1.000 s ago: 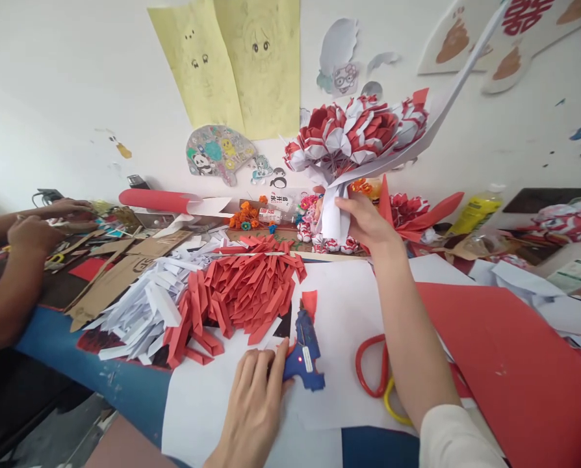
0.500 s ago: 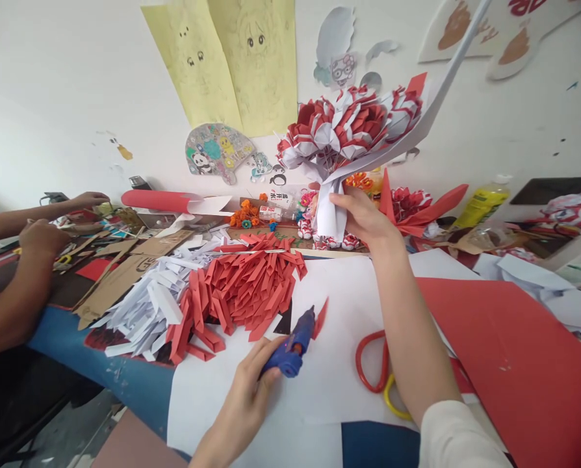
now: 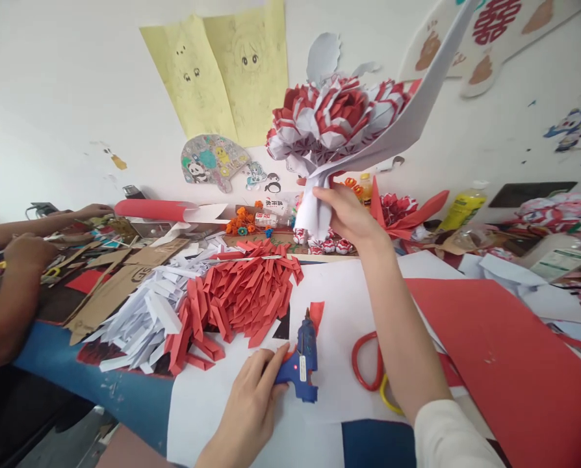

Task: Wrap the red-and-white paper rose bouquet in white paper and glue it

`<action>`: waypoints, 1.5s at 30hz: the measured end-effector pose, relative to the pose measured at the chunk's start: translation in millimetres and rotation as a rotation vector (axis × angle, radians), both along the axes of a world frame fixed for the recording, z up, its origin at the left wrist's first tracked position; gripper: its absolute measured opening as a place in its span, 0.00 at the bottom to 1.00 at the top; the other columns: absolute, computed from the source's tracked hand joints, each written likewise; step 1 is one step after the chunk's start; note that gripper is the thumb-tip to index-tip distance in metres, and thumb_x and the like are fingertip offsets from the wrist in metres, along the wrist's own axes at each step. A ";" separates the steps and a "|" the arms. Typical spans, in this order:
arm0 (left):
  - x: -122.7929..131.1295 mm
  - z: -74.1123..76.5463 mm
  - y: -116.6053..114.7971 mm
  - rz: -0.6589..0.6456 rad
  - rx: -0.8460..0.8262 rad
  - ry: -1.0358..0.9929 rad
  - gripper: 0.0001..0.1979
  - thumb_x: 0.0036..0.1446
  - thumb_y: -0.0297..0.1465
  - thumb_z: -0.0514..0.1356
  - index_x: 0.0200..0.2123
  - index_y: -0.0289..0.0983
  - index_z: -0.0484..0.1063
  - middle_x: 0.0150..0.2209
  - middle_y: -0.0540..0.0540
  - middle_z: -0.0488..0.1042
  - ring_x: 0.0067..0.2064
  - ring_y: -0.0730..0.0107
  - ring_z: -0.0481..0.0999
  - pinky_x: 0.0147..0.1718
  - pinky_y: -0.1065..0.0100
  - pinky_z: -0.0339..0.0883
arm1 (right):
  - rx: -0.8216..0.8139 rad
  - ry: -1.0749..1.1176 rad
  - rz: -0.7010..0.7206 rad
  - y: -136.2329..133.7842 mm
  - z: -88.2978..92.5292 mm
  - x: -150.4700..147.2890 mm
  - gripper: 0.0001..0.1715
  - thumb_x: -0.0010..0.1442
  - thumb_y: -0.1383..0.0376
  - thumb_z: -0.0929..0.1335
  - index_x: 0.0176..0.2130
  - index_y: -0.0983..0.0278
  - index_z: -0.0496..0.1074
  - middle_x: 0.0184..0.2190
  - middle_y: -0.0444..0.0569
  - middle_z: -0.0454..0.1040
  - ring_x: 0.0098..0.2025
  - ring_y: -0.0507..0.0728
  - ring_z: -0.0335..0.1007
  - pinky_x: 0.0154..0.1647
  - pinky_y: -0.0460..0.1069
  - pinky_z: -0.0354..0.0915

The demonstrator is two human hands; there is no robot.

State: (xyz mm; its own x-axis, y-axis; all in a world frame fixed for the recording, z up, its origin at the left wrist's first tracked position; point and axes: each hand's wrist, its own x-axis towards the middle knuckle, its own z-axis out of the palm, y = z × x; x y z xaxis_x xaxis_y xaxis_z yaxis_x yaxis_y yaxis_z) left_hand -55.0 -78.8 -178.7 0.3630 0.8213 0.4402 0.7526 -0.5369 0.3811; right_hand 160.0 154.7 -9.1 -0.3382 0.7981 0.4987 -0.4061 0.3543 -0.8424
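My right hand (image 3: 346, 208) is closed around the white wrapped stem of a bouquet (image 3: 342, 114) of red-and-white folded-paper flowers, held up in front of the wall. A tall sheet of white paper (image 3: 417, 120) wraps its right side. Low over the white paper sheet (image 3: 212, 416), my left hand (image 3: 251, 393) grips a blue glue gun (image 3: 306, 354) by its handle; the gun lies on its side, its nozzle pointing away from me. Just beyond the nozzle is a small red paper scrap (image 3: 317, 315). Scissors (image 3: 363, 364) with red and yellow handles lie partly under my right forearm.
Piles of folded red strips (image 3: 251, 286) and white strips (image 3: 149, 318) lie left of centre. A large red sheet (image 3: 505, 351) covers the right side. Behind stand a yellow bottle (image 3: 466, 205) and a red paper roll (image 3: 149, 210). Another person's hand (image 3: 30, 252) works at far left.
The glue gun has turned in my left hand: its side now faces up and the nozzle points straight away. The bouquet has shifted slightly left in view, still in my right hand.
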 end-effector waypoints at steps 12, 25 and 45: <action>-9.1 -12.2 -8.7 -0.028 0.134 0.043 0.28 0.66 0.25 0.53 0.68 0.38 0.57 0.43 0.39 0.72 0.39 0.60 0.72 0.35 0.62 0.71 | -0.340 0.041 -0.373 -57.6 -90.0 14.0 0.20 0.48 0.57 0.75 0.40 0.62 0.74 0.33 0.45 0.77 0.40 0.59 0.74 0.38 0.49 0.66; -5.3 -22.3 -8.3 0.003 0.132 0.101 0.26 0.66 0.25 0.52 0.66 0.35 0.58 0.42 0.39 0.72 0.37 0.60 0.70 0.33 0.62 0.69 | -0.415 0.098 -0.316 -94.8 -120.6 7.3 0.25 0.52 0.58 0.73 0.50 0.60 0.74 0.39 0.47 0.78 0.41 0.59 0.74 0.40 0.51 0.69; -17.6 -24.2 -21.4 0.142 0.143 -0.208 0.26 0.66 0.25 0.52 0.66 0.41 0.58 0.45 0.41 0.69 0.43 0.63 0.72 0.38 0.65 0.69 | -0.191 -0.264 -0.523 -96.7 -164.1 5.5 0.24 0.57 0.54 0.72 0.49 0.63 0.70 0.46 0.49 0.75 0.50 0.61 0.69 0.55 0.55 0.62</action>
State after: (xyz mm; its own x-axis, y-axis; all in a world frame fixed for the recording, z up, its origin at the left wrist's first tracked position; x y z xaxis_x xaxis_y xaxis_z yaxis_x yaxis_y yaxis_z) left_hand -72.6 -100.2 -202.8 0.1392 0.7814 0.6082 0.7378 -0.4915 0.4626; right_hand 165.5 58.0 -173.2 0.0290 0.9585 0.2835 0.0119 0.2833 -0.9590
